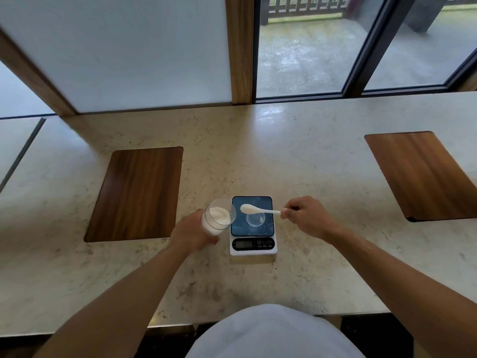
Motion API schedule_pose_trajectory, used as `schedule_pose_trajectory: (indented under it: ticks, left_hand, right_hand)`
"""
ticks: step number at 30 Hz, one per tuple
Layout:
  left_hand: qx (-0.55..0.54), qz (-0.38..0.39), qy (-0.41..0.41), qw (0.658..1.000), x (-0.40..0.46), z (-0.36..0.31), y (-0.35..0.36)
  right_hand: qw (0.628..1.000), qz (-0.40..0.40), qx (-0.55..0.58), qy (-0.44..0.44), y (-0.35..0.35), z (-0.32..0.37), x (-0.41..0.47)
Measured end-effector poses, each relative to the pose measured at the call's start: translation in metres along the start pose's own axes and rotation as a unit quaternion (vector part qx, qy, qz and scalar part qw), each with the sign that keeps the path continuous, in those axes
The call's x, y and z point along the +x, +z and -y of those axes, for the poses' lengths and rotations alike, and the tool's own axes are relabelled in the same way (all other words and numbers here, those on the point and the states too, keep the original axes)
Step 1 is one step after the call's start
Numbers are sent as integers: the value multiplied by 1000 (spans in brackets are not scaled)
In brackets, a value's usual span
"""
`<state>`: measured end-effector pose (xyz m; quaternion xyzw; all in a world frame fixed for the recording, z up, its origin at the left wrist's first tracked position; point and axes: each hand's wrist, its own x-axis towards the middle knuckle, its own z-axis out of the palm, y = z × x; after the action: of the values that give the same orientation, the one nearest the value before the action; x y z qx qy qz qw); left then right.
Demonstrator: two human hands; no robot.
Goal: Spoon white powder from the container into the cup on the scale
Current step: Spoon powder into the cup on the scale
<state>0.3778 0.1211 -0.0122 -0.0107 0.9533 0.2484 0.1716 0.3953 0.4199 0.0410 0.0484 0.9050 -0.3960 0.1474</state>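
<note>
While the right hand [304, 218] pinches the spoon [258, 210] by its handle end, the shaft runs leftward, its bowl seemingly just above the clear cup [255, 219] on the scale [253, 226]; the left hand [192, 233] grips the tilted powder container [218, 217] beside it.

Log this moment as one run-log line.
left hand: holds tilted container of powder | right hand: holds spoon over cup on scale | stage: spooning

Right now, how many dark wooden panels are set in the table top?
2. One wooden panel lies left of the scale; the other wooden panel lies far right. More may lie outside the view.
</note>
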Motion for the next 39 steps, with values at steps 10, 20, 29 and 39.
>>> schedule_pose_trajectory:
  ticks: [10,20,29,39]
  left_hand:
    - [-1,0,16,1000,-7,8,3]
    - [-4,2,25,1000,-13,11,4]
    - [-13,3,20,1000,-17,14,4]
    - [-19,9,17,1000,-20,15,2]
  right_hand:
    - [998,10,-26,56,16,-31,8]
    - [996,5,-50,75,23,-32,12]
    - [996,5,-66,67,23,-25,21]
    - [995,-2,-78,66,28,-25,25]
